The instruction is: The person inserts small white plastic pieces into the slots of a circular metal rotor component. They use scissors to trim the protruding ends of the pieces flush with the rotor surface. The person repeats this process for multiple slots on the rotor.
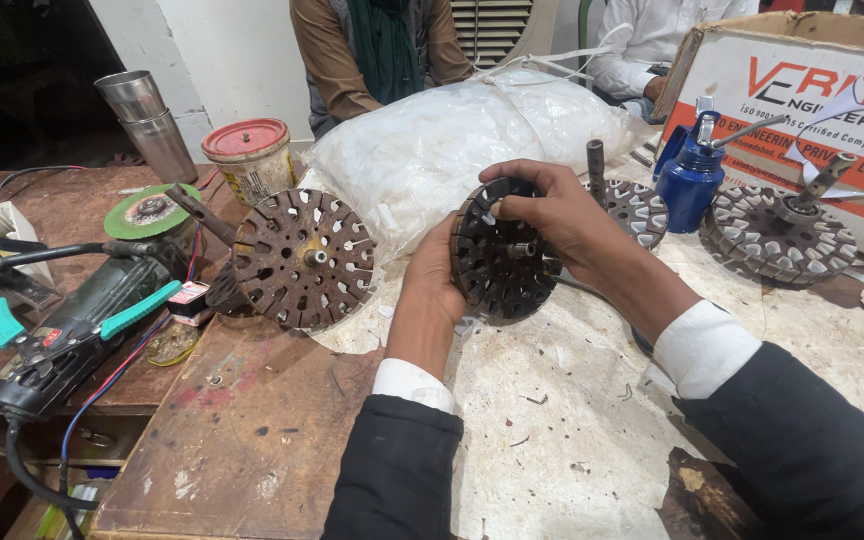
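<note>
Left hand [435, 290] cups the slotted stator core [500, 262] from the near-left; right hand [552, 215] fingers clamp its far rim, tilted upright above the workbench [572, 420].

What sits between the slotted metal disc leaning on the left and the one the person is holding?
In the head view, only the left hand, gripping the held disc, and the edge of the white plastic bag behind; the leaning disc stands apart.

Workshop: angle grinder [72, 335], scarred workbench [252, 430]
</note>
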Demonstrator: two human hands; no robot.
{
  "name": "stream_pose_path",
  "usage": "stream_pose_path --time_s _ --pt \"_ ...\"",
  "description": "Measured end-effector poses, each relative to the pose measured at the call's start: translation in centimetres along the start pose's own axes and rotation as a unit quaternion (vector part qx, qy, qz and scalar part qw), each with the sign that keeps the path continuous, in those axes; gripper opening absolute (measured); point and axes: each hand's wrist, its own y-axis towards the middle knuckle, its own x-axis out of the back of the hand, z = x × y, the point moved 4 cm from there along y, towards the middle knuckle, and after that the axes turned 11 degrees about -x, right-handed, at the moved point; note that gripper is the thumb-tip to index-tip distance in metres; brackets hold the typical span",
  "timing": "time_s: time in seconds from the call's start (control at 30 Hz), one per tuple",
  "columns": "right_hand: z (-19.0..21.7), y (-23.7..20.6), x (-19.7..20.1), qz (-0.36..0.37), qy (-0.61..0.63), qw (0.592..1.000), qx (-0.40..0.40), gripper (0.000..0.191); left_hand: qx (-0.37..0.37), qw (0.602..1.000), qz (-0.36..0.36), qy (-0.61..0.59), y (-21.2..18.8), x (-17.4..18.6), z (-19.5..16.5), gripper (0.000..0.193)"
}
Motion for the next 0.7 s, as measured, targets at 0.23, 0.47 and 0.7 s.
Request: stream_pose_path --time_s 0.23,0.47,0.7 --pt "-0.13 0.13 0.39 0.008 -0.002 1.0 -0.021 0.044 -0.008 1.0 0.012 -0.022 0.07 -0.08 0.43 0.018" --pt "-0.47 -0.01 -0.22 -0.007 -0.003 1.0 -0.024 0.049 -0.013 0.999 0.016 -0.039 0.03 0.17 0.76 0.014" --pt "-0.72 0.03 -0.56 -0.006 0.033 0.999 -0.027 0.046 0.013 0.999 -0.018 -0.028 -0.1 0.59 0.39 0.016"
